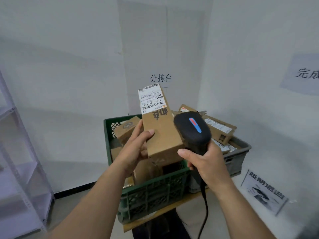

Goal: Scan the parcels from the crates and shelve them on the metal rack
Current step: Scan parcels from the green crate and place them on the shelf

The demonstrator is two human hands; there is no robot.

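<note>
Right hand gripping scanner, left hand holding parcel

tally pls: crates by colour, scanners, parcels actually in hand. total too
Green crate: 1
Grey crate: 1
Scanner, gripped by the right hand: 1
Parcel, held by the left hand: 1
Total: 4
More parcels lie piled in both crates, overlapping too much to count.

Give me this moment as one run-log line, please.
left hand: holds parcel, label visible | right hand: grips scanner | green crate: more parcels
</note>
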